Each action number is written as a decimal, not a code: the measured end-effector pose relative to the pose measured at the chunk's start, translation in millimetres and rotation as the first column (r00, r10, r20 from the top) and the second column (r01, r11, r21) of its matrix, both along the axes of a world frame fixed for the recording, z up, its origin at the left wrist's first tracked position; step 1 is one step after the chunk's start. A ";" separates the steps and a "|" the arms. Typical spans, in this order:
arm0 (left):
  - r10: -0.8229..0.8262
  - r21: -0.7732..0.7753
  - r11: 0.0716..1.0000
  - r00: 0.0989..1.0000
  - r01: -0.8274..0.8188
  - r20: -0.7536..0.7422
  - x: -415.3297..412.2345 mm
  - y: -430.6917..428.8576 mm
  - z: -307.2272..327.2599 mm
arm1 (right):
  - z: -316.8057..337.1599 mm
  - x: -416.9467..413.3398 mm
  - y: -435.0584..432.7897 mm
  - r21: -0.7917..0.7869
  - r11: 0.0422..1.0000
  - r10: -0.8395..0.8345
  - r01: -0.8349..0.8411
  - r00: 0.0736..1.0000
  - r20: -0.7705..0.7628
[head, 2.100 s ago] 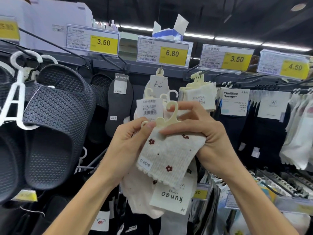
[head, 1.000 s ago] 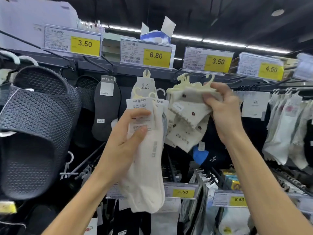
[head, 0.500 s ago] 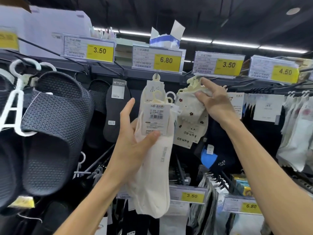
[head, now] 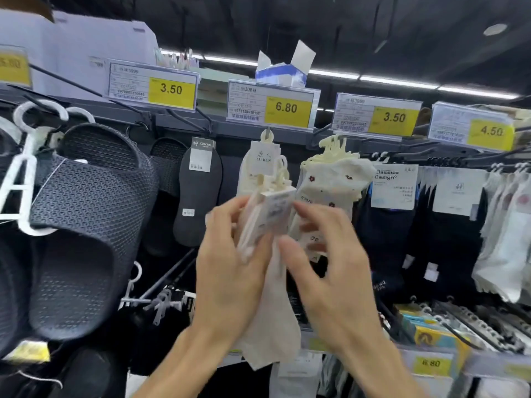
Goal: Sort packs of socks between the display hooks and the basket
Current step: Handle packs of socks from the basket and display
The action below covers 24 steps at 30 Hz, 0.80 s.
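Observation:
My left hand grips a pack of plain cream socks with a white barcode label and pale plastic hooks at its top. My right hand is right beside the pack with fingers spread, its fingertips near the label; the motion blur hides whether they touch it. The flowered cream socks hang on the display hook under the 3.50 price tag, free of both hands. Another cream pack marked LUREN hangs under the 6.80 price tag. No basket is in view.
Dark perforated slippers on white hangers fill the left. A dark insole pack hangs beside the LUREN pack. Black sock packs and white sock packs hang at the right. Bare metal hooks and lower price tags sit at the bottom right.
My right hand has let go of the flowered socks, which now hang on their hook, and has come down to the plain cream pack. My left hand has kept hold of that pack.

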<state>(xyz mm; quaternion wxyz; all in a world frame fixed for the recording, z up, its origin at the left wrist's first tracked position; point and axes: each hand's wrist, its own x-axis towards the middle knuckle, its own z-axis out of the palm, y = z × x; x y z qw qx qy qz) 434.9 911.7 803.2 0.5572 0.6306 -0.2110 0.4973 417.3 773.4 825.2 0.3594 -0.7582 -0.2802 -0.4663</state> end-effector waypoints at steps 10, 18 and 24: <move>-0.296 0.108 0.949 0.955 0.295 -0.009 -8.5 10.1 -1.7 | 7.4 15.4 1.9 0.386 0.804 0.574 -0.452 0.759 -0.308; -0.754 -0.183 0.649 0.592 0.738 -0.285 5.6 28.2 14.3 | 17.0 22.0 7.1 0.436 0.706 0.702 -0.559 0.635 -0.322; -0.668 -0.219 0.744 0.704 0.631 -0.241 9.7 26.5 12.7 | 18.2 28.2 10.1 0.362 0.873 0.432 -0.327 0.864 -0.260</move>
